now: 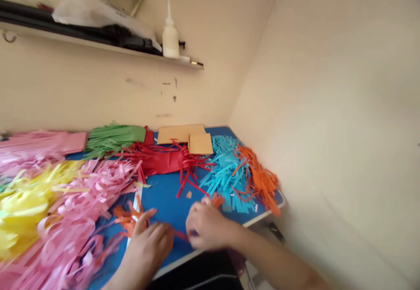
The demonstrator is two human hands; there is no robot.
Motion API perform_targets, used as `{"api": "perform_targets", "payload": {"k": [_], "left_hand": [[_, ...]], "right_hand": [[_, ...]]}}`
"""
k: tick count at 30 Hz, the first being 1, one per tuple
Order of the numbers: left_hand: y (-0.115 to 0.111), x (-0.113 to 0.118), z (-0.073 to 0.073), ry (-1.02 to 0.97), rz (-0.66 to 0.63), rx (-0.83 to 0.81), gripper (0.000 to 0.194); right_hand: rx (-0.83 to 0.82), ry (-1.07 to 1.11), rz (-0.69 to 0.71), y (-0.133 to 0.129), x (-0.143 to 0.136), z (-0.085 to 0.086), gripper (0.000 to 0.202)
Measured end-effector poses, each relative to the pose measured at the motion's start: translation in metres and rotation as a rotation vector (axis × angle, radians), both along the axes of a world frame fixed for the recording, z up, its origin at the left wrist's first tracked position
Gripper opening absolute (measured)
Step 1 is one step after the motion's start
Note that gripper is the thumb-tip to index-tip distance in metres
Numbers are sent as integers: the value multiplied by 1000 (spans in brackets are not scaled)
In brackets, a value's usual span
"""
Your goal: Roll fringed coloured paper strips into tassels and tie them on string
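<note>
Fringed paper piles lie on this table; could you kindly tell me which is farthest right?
The orange pile beside the right wall; the turquoise pile and all others lie farther left, as do the orange strips by the left hand.

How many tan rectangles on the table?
2 visible: a larger tan rectangle at the back of the blue table, and a smaller tan rectangle overlapping its right end. Others could be hidden underneath.

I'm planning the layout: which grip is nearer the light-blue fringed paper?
Right. The right grip is just left of the light-blue fringed paper, closer to the wearer; the left grip is farther left.
</note>
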State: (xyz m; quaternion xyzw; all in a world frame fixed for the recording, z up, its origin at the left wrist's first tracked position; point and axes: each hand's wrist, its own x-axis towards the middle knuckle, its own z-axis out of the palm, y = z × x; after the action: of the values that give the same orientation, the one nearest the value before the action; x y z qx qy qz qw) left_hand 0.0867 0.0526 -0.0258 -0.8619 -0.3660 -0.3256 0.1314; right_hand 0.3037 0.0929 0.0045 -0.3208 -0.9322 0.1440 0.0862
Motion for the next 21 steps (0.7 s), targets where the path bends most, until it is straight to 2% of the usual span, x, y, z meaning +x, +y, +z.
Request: {"api": "perform_targets", "payload": {"k": [2,3,6,7,9,11,14,17,21], "left_hand": [[-23,0,13,-73,-127,-11,28],[-32,1,20,-88,-165,-13,29],[-47,2,37,-135,-196,-27,35],[-47,2,40,-117,-196,-37,36],[-45,1,43,-63,-211,-44,33],[-42,0,40,-89,-192,-45,26],[-42,6,34,-291,-83,-96,14],[-46,21,32,-493,11,-238,13],[-50,36,34,-654,-21,-464,15]], "right_hand": [[-279,274,14,-23,7,13,21],[-473,401,-19,-32,8,17,29],[-1090,608,-143,-41,4,21,41],[-1242,632,-183,-41,1,19,41],[-1404,695,-259,-41,-7,12,39],[-1417,822,-320,-43,-13,4,37],[-1343,1089,-357,-51,-20,-10,37],[-1250,1261,-389,-57,-25,-23,35],[-1160,1377,-376,-62,-30,-31,28]]}}
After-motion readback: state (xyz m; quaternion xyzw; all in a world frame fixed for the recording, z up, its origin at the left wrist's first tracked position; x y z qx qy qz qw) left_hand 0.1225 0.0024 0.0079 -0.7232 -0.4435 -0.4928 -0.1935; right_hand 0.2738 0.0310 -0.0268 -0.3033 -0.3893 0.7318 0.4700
